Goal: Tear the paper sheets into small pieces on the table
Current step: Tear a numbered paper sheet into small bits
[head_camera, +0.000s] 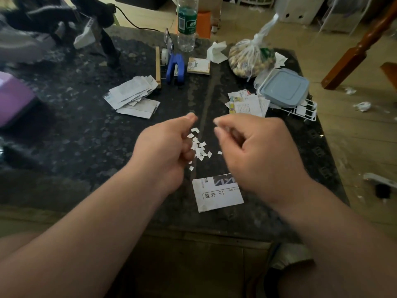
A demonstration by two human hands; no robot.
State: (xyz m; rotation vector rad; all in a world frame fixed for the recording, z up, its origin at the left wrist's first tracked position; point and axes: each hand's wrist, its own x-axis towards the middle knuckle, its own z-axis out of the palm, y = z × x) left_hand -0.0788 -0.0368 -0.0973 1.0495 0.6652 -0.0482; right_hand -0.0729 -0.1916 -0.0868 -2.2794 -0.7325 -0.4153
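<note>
A small heap of white paper bits lies on the dark stone table, between my two hands. My left hand hovers just left of the heap, fingers curled, thumb and forefinger pinched with nothing visible between them. My right hand hangs to the right with thumb and forefinger pinched on a tiny white paper scrap. A printed paper sheet lies near the front edge, partly under my right hand. A stack of torn sheets rests at the back left, another stack of printed sheets at the back right.
A blue stapler, a water bottle, a small notepad, a tissue, a tied bag of nuts and a lidded plastic box on a white rack crowd the back. A purple object sits far left.
</note>
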